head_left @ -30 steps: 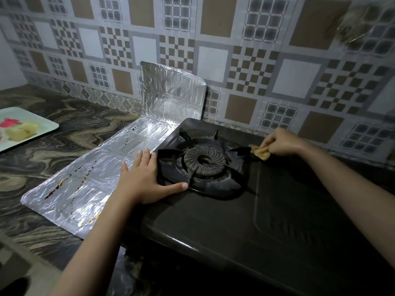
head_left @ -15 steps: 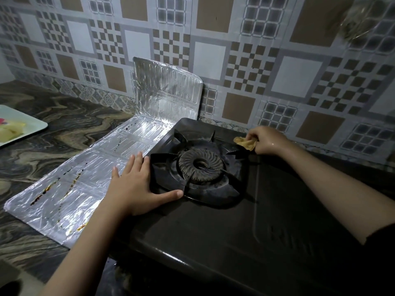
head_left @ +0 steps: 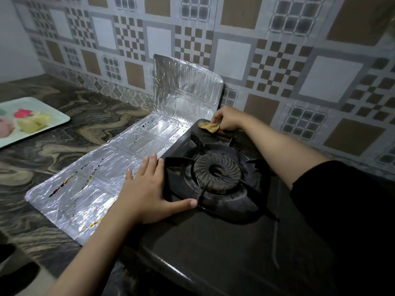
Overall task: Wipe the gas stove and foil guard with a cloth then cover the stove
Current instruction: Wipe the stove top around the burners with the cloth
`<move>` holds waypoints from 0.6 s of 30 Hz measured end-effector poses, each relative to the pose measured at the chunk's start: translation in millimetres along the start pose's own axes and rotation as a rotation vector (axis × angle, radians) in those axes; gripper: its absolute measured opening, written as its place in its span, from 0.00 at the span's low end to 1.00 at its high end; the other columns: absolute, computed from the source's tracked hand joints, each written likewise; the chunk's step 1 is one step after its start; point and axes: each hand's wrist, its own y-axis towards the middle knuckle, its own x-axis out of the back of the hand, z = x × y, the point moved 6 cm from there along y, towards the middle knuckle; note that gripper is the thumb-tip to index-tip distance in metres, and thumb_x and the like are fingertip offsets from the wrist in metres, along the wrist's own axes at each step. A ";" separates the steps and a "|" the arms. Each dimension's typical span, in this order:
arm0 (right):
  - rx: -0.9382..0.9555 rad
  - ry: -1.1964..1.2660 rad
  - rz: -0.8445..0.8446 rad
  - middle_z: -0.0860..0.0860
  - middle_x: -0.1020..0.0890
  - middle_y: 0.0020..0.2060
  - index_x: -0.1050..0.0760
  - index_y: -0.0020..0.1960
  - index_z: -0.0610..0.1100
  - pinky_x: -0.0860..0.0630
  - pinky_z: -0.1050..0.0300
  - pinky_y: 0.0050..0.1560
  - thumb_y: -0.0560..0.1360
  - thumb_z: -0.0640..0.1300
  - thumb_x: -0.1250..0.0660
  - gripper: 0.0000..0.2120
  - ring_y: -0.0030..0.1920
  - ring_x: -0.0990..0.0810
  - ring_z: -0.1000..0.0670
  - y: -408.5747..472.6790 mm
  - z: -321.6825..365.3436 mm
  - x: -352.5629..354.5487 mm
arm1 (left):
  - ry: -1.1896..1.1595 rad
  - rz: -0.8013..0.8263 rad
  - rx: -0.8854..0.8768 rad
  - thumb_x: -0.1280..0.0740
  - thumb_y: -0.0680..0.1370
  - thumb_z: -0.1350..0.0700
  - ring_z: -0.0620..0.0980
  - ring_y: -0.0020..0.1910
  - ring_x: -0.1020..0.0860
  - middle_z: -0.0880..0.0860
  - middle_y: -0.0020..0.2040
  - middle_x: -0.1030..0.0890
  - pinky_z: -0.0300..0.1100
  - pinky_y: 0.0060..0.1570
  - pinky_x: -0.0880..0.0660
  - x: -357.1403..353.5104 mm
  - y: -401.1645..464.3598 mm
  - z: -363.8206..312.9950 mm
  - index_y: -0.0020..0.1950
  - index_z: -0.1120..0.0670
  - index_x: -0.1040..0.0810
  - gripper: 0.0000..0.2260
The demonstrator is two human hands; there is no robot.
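Head view gives the whole worktop, so the biggest thing comes first: the gas stove point(head_left: 224, 242), a dark single-burner unit on the marbled counter point(head_left: 64, 142) against the patterned tile wall point(head_left: 256, 50). Its long axis appears to run from the near right toward the far left corner, with the burner point(head_left: 217, 171) and its pan support at that far end. Next in size is the foil guard point(head_left: 102, 174), touching the stove's left side: most of it lies flat along that edge, running the same way, and its far panel stands upright against the wall. Brown drips and dark specks still show on the flat panels (so the foil looks unwiped).

By the look of it the task is in its early part. The stove wipe is in progress at the back corner; the foil and the covering both seem left to do, and no cover can be seen.

The right hand point(head_left: 227, 120) reaches to the stove's far left corner, fingers curled round a small yellowish cloth point(head_left: 209, 126) pressed onto the top there, just beside the upright foil. The left hand point(head_left: 147, 193) lies flat and relaxed, holding nothing, palm on the stove's left edge with fingers reaching over the foil and thumb along the pan support.

A pale tray point(head_left: 53, 120) with coloured pieces sits well apart at the left.
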 end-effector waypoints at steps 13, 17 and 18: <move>0.149 -0.020 0.037 0.45 0.19 0.54 0.19 0.55 0.44 0.33 0.62 0.48 0.71 0.34 0.31 0.14 0.50 0.26 0.51 26.7 49.6 -17.2 | -0.017 0.016 0.001 0.60 0.47 0.14 0.48 0.77 0.62 0.51 0.79 0.63 0.56 0.74 0.60 -1.8 -0.4 1.0 0.79 0.54 0.61 0.69; 0.169 0.059 0.146 0.49 0.21 0.51 0.20 0.59 0.43 0.30 0.65 0.42 0.74 0.32 0.36 0.16 0.49 0.26 0.54 3.0 41.2 -19.4 | -0.024 0.009 0.000 0.60 0.46 0.14 0.48 0.77 0.62 0.51 0.79 0.62 0.56 0.74 0.60 -0.6 0.3 1.2 0.79 0.54 0.60 0.70; 0.156 0.044 0.164 0.49 0.21 0.52 0.20 0.60 0.44 0.30 0.65 0.43 0.74 0.31 0.38 0.18 0.47 0.26 0.55 -1.1 36.2 -17.2 | -0.025 0.006 0.000 0.60 0.46 0.14 0.48 0.77 0.62 0.51 0.79 0.62 0.56 0.74 0.60 -0.2 0.0 1.0 0.79 0.54 0.60 0.70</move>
